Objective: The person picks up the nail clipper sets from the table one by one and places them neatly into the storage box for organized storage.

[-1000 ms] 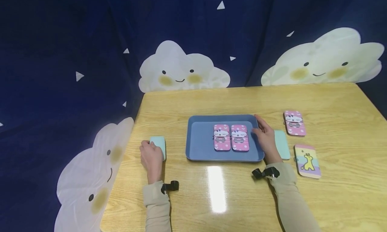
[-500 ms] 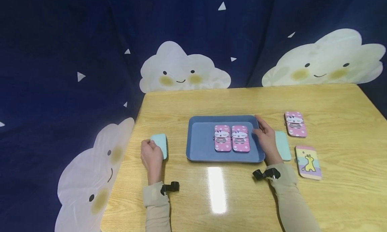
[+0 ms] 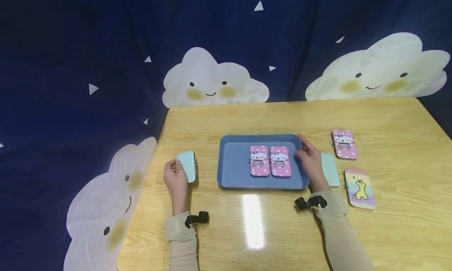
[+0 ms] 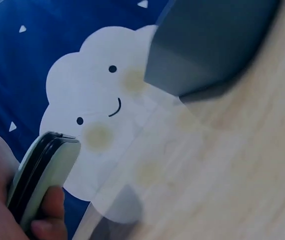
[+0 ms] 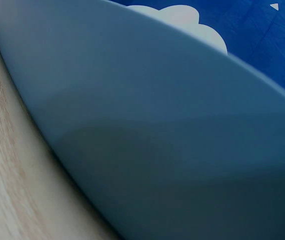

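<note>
Over the table (image 3: 282, 227), left hand (image 3: 174, 180) pinches a tin (image 3: 187, 165); right hand (image 3: 310, 163), in head view only, grips tray (image 3: 234, 163).

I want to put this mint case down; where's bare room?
Free: the blue tray, left of two pink cases; the tabletop between tray and mint case. Crowded: the tray's right end, with the right hand and three more cases beyond.

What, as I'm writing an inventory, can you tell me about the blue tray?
The blue tray is a shallow rectangle with rounded corners and raised walls, smooth and apparently plastic. It lies flat on the wooden table, long sides running left to right. Two pink dotted tins lie side by side inside. The right hand holds its right end wall.
</note>
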